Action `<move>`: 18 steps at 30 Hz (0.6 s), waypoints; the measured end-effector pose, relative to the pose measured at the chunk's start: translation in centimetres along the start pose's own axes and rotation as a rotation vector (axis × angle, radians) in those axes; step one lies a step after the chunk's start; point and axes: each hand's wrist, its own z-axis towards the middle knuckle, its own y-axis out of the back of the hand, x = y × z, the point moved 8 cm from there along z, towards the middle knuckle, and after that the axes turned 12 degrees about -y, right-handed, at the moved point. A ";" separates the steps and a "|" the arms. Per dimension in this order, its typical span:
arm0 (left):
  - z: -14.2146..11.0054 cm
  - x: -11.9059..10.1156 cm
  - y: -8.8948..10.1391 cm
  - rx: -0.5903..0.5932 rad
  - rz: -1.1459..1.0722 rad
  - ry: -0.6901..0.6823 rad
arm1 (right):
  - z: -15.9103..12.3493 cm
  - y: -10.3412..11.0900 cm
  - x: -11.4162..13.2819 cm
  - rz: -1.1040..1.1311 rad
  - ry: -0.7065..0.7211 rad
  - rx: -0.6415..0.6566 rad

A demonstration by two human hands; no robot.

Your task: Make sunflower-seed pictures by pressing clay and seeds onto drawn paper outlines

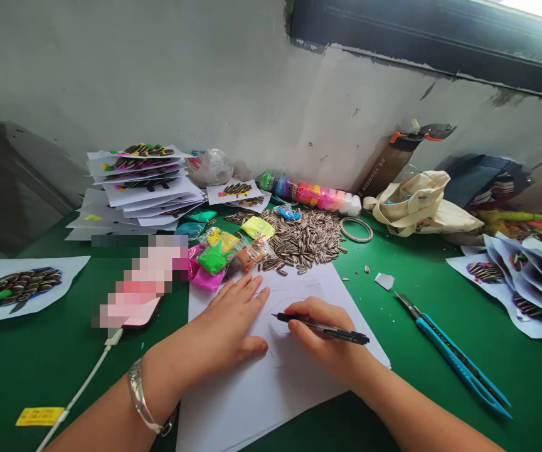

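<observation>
A black pen (pixel 332 330) slants over the upper middle of a stack of white paper (pixel 224 389), its tip pointing left at a faint curved outline (pixel 275 329). Whether the tip touches the sheet cannot be told. The person's right hand (pixel 334 348) pinches the pen between thumb and fingers, close to the tip, with the barrel's rear end sticking out to the right. The left hand (pixel 240 314) lies flat on the paper just left of the outline, fingers spread, gripping nothing.

The step in hand seems to be sketching; carrying the line on would call for a light, steady pen stroke while the left hand pins the sheet.

Beyond the paper's far edge lies a heap of striped seeds (pixel 308 238), with bright coloured packets (pixel 216 257) to its left and a roll of tape (pixel 356 240) to its right. Right of the paper, a blue utility knife (pixel 433 336) rests on the green table (pixel 525 383). Piles of decorated sheets (pixel 134 194) stand far left and lie at the right edge.
</observation>
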 end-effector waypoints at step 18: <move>0.1 0.0 -0.1 0.014 0.015 0.009 | -0.4 -1.3 0.5 -0.098 0.170 0.017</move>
